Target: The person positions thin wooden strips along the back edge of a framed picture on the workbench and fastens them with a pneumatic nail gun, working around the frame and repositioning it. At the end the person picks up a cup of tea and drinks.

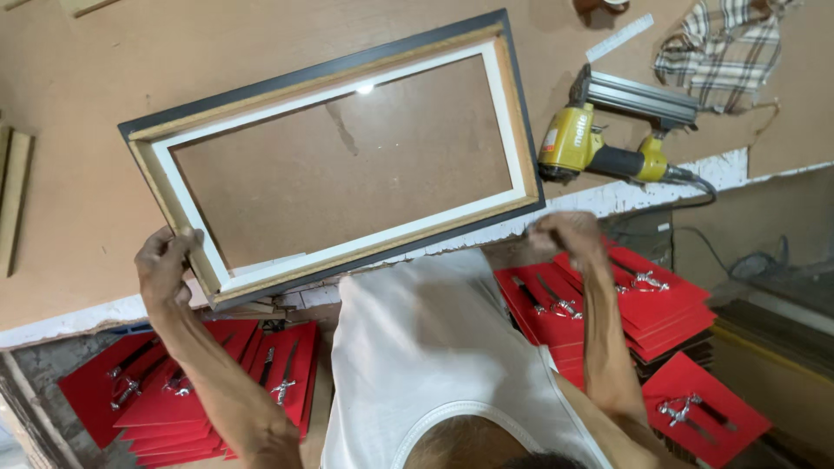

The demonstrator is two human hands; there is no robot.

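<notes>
1. Frame (347,161) first: it's a rectangular picture frame, dark outer edge, raw wood rim, white inner lip, lying tilted on the brown workbench (78,174) with its near long side running along the bench's front edge.
2. Your left hand (165,260) is closed on the frame's near left corner, fingers wrapped over the white lip and wood rim.
3. Your right hand (566,234) sits just off the frame's near right corner, at the bench's front edge. It's curled into a loose fist and a bit blurred, so you can't really tell if it's pinching anything or touching the frame.
4. You can see bare board right through the frame's opening, with a bright light reflection near its far side.
5. Just beside the frame's right short side lies a yellow nail gun (608,143) with a grey magazine, its hose trailing off the bench's right edge.
6. Toward the far right corner of the bench there's a plaid cloth (721,48) and a pale ruler strip (618,37).
7. Below the bench, stacks of red boards (643,304) with small metal sword-like pieces mounted on them sit on both sides of you.
8. Wooden strips (13,195) lie at the bench's left edge.
</notes>
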